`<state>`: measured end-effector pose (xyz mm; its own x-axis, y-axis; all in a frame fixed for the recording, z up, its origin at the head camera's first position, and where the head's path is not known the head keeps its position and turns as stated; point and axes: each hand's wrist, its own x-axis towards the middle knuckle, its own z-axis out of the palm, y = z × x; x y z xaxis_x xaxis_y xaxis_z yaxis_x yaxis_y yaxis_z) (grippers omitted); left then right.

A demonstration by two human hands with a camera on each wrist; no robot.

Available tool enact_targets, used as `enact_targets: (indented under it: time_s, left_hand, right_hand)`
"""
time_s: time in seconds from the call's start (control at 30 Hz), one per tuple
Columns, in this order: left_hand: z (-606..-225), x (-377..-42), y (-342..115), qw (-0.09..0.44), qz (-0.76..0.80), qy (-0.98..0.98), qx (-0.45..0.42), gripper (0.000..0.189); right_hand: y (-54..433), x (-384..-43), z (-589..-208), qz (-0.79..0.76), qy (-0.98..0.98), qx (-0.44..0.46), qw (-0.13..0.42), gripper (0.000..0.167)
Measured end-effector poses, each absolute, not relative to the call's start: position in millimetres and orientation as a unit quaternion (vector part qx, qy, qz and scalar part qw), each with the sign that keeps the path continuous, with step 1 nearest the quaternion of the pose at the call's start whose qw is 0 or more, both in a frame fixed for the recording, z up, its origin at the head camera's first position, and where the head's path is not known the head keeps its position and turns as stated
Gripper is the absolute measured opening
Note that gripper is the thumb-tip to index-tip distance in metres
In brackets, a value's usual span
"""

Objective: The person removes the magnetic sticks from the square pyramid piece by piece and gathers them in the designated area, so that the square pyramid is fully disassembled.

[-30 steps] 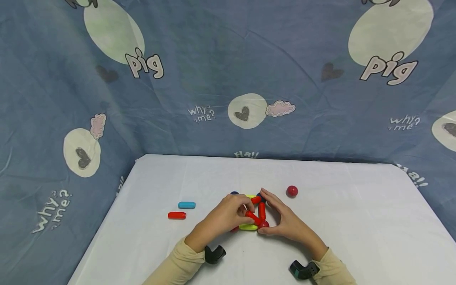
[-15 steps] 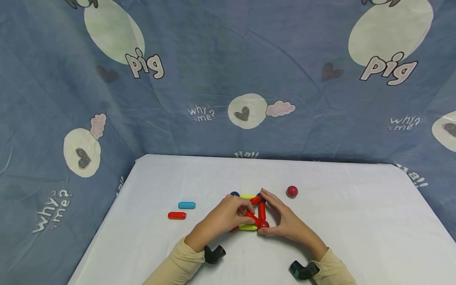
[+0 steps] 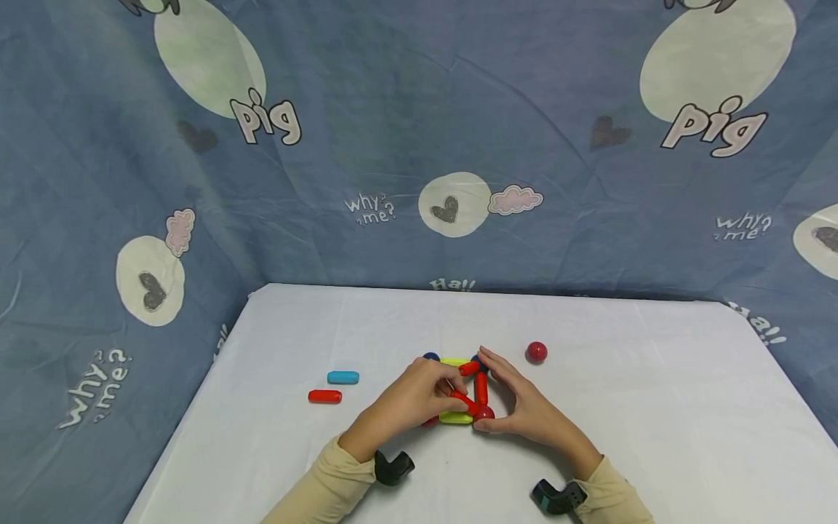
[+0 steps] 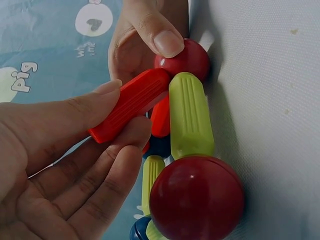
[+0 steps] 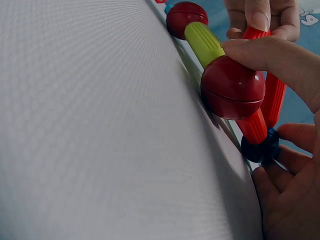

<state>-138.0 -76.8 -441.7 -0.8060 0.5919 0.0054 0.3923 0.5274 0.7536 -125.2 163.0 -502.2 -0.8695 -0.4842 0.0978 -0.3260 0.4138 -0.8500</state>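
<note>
A flat frame of toy rods and balls lies on the table. Its yellow-green rod (image 4: pixel 191 117) joins a large red ball (image 4: pixel 197 197) to another red ball (image 5: pixel 233 87). At the far side are a second yellow-green rod (image 3: pixel 455 362) and two dark blue balls, one at the left (image 3: pixel 431 356). My left hand (image 3: pixel 419 393) pinches a red rod (image 4: pixel 131 104), tilted up, with its end against the near right red ball. My right hand (image 3: pixel 533 407) holds the frame's right side, thumb on that red ball, fingers at the dark blue ball (image 5: pixel 260 145). Another red rod (image 3: pixel 470 368) slants from that blue ball.
On the white table (image 3: pixel 655 393), a blue rod (image 3: pixel 343 377) and a red rod (image 3: pixel 324 397) lie to the left. A loose red ball (image 3: pixel 537 352) sits beyond my right hand. A printed blue cloth (image 3: pixel 393 131) hangs behind the table.
My left fingers have shifted slightly, showing more of the far yellow-green rod and the far left dark blue ball. My right hand has stayed in place.
</note>
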Motion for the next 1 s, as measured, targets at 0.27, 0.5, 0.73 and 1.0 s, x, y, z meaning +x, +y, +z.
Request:
enact_targets:
  time_s: [0.27,0.5,0.73,1.0]
  left_hand:
    - [-442.3,-139.3,-78.9,0.127,0.404,0.858,0.290,0.013]
    - [-443.3,-140.8,-81.5,0.137,0.420,0.850,0.288,0.012]
    - [-433.3,-142.8,-88.0,0.163,0.479,0.818,0.274,0.011]
    - [-426.0,-146.2,-102.1,0.142,0.482,0.830,0.241,0.011]
  right_hand:
    - [163.5,-125.0,-500.9,-0.484,0.837,-0.242,0.083,0.105]
    - [163.3,-124.9,-500.4,-0.486,0.836,-0.238,0.091,0.105]
    - [163.5,-125.3,-500.2,-0.478,0.839,-0.246,0.082,0.105]
    - [162.6,-125.3,-501.8,-0.476,0.842,-0.239,0.087,0.106]
